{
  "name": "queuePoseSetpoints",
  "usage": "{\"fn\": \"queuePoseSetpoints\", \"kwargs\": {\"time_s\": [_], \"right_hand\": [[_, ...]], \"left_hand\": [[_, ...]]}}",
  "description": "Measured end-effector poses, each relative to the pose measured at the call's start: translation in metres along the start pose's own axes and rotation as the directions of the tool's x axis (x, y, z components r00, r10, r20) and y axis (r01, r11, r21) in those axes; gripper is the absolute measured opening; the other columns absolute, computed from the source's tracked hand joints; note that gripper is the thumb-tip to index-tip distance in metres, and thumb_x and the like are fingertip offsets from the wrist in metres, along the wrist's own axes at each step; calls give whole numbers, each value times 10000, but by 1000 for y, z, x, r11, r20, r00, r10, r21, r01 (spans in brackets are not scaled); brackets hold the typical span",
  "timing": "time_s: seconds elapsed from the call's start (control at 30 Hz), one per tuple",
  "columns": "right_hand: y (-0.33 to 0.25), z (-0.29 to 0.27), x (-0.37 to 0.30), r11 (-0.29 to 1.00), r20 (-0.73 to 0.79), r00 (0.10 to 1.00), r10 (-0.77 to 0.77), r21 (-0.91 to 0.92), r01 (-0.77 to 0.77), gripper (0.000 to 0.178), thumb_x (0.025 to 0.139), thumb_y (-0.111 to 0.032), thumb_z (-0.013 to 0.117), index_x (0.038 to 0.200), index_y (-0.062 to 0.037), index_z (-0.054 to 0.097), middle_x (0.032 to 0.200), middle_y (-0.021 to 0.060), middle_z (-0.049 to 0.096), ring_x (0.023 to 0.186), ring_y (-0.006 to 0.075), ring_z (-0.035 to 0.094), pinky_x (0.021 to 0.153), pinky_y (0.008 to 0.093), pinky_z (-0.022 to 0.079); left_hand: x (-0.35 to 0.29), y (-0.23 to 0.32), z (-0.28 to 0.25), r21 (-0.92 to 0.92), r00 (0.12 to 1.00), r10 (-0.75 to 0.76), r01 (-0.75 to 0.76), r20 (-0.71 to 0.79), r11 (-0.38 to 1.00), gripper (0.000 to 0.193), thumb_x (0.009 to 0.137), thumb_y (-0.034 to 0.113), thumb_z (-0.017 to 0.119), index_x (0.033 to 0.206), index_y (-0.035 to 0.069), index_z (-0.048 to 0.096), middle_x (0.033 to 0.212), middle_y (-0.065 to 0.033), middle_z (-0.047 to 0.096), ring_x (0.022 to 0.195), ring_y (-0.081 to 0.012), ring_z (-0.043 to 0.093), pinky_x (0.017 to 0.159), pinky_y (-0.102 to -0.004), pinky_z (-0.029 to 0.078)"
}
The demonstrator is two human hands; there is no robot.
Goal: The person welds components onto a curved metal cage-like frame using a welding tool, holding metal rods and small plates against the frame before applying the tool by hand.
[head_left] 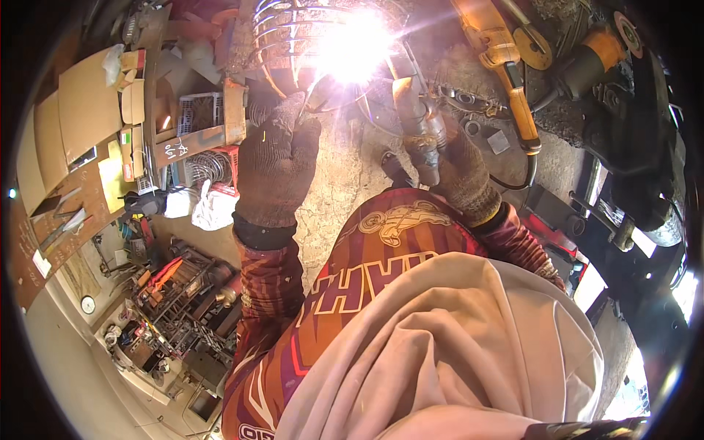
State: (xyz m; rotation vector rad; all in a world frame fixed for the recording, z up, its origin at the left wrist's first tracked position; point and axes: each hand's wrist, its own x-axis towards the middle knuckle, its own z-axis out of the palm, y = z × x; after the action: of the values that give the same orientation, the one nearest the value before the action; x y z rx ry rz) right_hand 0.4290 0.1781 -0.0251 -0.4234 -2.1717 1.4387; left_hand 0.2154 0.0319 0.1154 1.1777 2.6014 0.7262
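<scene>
A blazing white welding arc burns at the top middle and washes out the joint under it. Around its left side curves a cage of thin bent metal wire. My left hand, in a dark knitted glove, is closed at the cage's lower edge, with a thin wire between thumb and fingers. In a similar glove, my right hand wraps round a worn, brownish welding electrode holder below and right of the arc. The glare hides where the electrode meets the wire.
An orange angle grinder lies at the upper right, its cable looping down; a second grinder is farther right. Cardboard boxes and a red crate with wire coils stand left. Cluttered metal racks fill the lower left.
</scene>
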Motion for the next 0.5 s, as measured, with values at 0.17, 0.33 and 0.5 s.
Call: {"fn": "queuePoseSetpoints", "kwargs": {"time_s": [0.17,0.33,0.5], "right_hand": [[0,-2,-1,978,50,997,-59,-196,68,803,908,-244,731,1547,-14,301,1523,185,406,1365,285,489,1100,385,442],[-6,-2,3,998,23,999,28,-50,-27,581,959,-110,640,1479,-9,400,1431,212,491,1309,330,526,1067,385,460],[5,12,11,965,-92,989,-117,-247,92,491,986,-149,609,1442,-52,454,1356,183,546,1199,313,579,991,392,498]], "left_hand": [[-1,8,-5,-60,1000,-4,5,16,998,243,875,-49,661,1114,-10,653,998,-99,693,865,-195,670,774,-314,560],[-7,-5,-3,193,986,164,-157,-19,969,343,925,131,700,1250,42,638,955,-108,703,843,-149,658,714,-323,536],[-5,-1,-5,155,990,143,-140,-8,978,343,923,144,692,1250,56,642,951,-128,697,824,-222,670,707,-368,538]]}}
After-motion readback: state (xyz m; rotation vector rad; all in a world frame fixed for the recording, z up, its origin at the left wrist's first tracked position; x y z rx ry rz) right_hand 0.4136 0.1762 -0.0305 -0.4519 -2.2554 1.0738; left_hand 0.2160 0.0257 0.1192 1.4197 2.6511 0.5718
